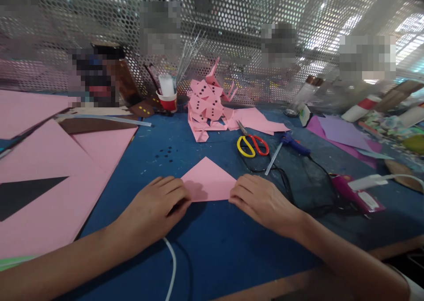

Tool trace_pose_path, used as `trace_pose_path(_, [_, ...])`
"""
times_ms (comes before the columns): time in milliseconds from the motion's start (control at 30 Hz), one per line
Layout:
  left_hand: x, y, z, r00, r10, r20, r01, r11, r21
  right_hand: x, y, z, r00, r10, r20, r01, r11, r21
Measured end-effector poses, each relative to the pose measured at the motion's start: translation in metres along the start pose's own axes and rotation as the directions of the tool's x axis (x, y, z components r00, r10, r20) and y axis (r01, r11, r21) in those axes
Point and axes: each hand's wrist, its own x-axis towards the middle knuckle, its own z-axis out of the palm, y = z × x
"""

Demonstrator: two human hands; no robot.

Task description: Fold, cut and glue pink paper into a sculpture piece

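Observation:
A pink paper triangle [208, 179] lies flat on the blue table [205, 248], its point facing away from me. My left hand [155, 208] rests on its lower left corner, fingers curled and pressing down on the paper. My right hand [261, 199] presses the lower right corner with its fingers bent together. Both hands lie low on the table, one at each end of the folded edge.
A pile of folded pink pieces with black dots [208, 106] sits behind. Red-and-yellow scissors [251, 144], a blue glue gun [291, 144] with black cord and a pink tool [354, 195] lie right. Large pink sheets [49, 168] cover the left. A red cup [168, 100] stands by the perforated metal wall.

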Motion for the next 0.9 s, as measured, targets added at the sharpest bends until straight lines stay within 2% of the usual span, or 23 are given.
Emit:
trace_pose_path(167, [-0.003,-0.001,0.001,0.996,-0.084,0.006,0.084,0.996,0.005,0.003,0.0,0.0,0.997,0.062,-0.043,-0.058,0.994,0.095])
trace_pose_path(367, [-0.002,-0.006,0.002,0.994,-0.108,-0.004,0.109,0.994,0.032,0.006,-0.001,0.003,0.981,0.189,-0.041,-0.18,0.97,0.162])
trace_pose_path(567, [0.0,-0.006,-0.002,0.987,-0.163,-0.002,0.163,0.987,0.015,0.006,0.001,0.008,0.939,0.342,-0.035,-0.322,0.91,0.262])
trace_pose_path(900, [-0.003,-0.013,-0.004,0.976,-0.215,0.025,0.215,0.977,-0.012,0.006,0.002,0.011,0.909,0.415,-0.041,-0.381,0.868,0.319])
